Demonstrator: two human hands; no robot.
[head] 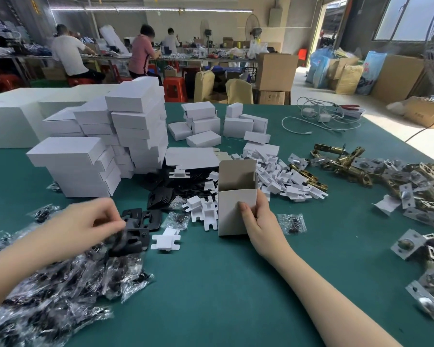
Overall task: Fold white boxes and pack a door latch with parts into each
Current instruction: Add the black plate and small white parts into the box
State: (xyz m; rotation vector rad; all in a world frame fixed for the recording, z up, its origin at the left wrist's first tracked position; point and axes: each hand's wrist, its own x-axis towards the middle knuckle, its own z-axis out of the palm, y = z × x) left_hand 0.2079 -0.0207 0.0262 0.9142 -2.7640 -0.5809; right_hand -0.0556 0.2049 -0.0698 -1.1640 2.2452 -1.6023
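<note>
- On the green table mat (211, 284), we hold 1 open white cardboard box (232, 209) upright with our right hand (257, 221), thumb on its front face and fingers curled round its right side; as far as we can see, nothing is inside it yet.
- Our left hand (85, 226) pinches 1 flat black plastic plate (132, 236) at the edge of the heap of clear parts bags (60, 296).
- Behind, closed white boxes (125, 136) stand stacked, too many to count; we judge them already packed, though we cannot tell.
- Brass door latches (343, 161) lie well apart on the right, and small white card inserts (281, 176) are heaped beside the box; both are uncountable, so plenty is left.
</note>
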